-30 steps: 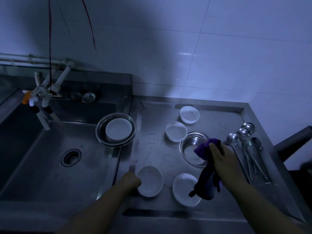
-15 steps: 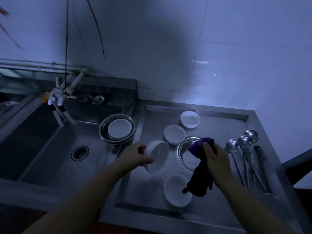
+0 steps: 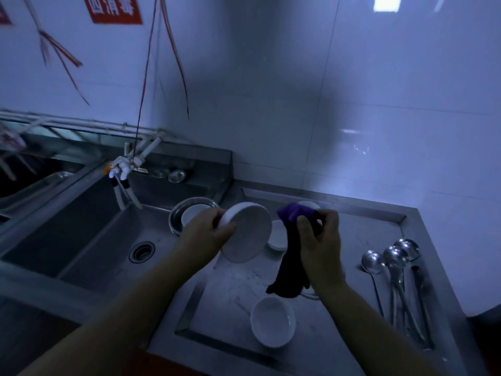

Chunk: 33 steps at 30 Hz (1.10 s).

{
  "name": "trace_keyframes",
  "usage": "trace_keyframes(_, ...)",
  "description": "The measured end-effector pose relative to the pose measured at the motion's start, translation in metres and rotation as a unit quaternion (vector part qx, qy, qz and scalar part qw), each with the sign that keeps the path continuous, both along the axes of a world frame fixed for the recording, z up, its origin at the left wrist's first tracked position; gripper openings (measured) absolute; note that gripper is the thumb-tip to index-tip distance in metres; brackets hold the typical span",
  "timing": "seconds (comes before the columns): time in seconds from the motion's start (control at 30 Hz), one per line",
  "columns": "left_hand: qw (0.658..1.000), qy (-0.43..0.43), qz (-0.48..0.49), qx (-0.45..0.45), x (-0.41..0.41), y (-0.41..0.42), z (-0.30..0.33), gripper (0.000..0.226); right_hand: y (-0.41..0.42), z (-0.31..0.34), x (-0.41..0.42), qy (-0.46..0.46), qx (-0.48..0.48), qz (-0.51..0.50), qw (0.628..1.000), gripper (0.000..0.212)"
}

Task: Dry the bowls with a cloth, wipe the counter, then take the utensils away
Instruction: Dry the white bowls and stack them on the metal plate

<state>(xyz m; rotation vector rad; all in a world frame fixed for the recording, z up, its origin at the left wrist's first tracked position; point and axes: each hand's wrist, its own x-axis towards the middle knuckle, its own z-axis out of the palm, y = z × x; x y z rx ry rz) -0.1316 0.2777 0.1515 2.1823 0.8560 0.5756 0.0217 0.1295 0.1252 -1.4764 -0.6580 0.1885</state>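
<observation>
Left hand (image 3: 210, 230) grips a white bowl (image 3: 248, 233) tilted above the counter (image 3: 352, 232), right hand (image 3: 320, 240) clutches the purple cloth (image 3: 291, 256) beside it: drying's underway, and next that cloth should go into the bowl.

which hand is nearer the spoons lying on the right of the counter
Right. The right hand, gripping the purple cloth, is raised just left of the spoons. The left hand, holding a white bowl, is farther left, toward the sink.
</observation>
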Motion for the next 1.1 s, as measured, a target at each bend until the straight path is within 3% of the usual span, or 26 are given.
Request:
trace_keyframes(0.1, 0.989, -0.088, 0.03, -0.116, 0.004, -0.017, 0.011, 0.027, 0.014, 0.024, -0.015, -0.245, 0.061, 0.048, 0.967, 0.022)
trace_keyframes(0.17, 0.968, -0.156, 0.043, -0.192, 0.006, -0.029, 0.023, 0.035, 0.019, 0.027, -0.023, -0.446, -0.013, 0.088, 0.891, 0.027)
trace_keyframes(0.23, 0.957, -0.186, 0.064, -0.215, 0.008, -0.035, 0.032, 0.043, 0.018, 0.024, -0.025, -0.567, -0.086, 0.083, 0.815, 0.022)
trace_keyframes(0.27, 0.953, -0.194, 0.073, -0.221, 0.009, -0.037, 0.035, 0.042, 0.016, 0.024, -0.027, -0.581, -0.103, 0.072, 0.804, 0.022)
trace_keyframes(0.37, 0.923, -0.24, 0.098, -0.284, 0.012, -0.042, 0.041, 0.021, 0.016, 0.03, -0.041, -0.542, -0.09, 0.04, 0.835, 0.037)
trace_keyframes(0.47, 0.895, -0.267, 0.067, -0.351, 0.01, -0.042, 0.045, 0.017, 0.02, 0.034, -0.065, -0.526, -0.079, -0.005, 0.847, 0.041)
trace_keyframes(0.53, 0.913, -0.244, 0.032, -0.327, 0.005, -0.036, 0.051, 0.017, 0.022, 0.033, -0.071, -0.549, -0.082, -0.012, 0.832, 0.038)
trace_keyframes(0.6, 0.943, -0.201, 0.01, -0.265, -0.002, -0.026, 0.057, 0.016, 0.021, 0.034, -0.063, -0.607, -0.072, 0.006, 0.792, 0.032)
trace_keyframes(0.77, 0.976, -0.143, -0.075, -0.144, -0.019, -0.003, 0.067, 0.032, 0.019, 0.058, -0.022, -0.774, -0.067, 0.061, 0.627, 0.014)
trace_keyframes(0.83, 0.975, -0.163, -0.087, -0.12, -0.021, 0.001, 0.074, 0.042, 0.026, 0.066, -0.018, -0.796, -0.069, 0.034, 0.601, 0.01)
trace_keyframes(0.9, 0.971, -0.199, -0.082, -0.104, -0.02, 0.006, 0.08, 0.04, 0.036, 0.063, -0.027, -0.78, -0.075, -0.008, 0.621, 0.013)
trace_keyframes(1.0, 0.963, -0.227, -0.077, -0.123, -0.016, 0.01, 0.082, 0.018, 0.054, 0.047, -0.061, -0.706, -0.075, -0.075, 0.701, 0.025)
trace_keyframes(1.1, 0.951, -0.252, -0.101, -0.149, -0.015, 0.013, 0.083, 0.019, 0.071, 0.036, -0.085, -0.638, -0.035, -0.132, 0.758, 0.03)
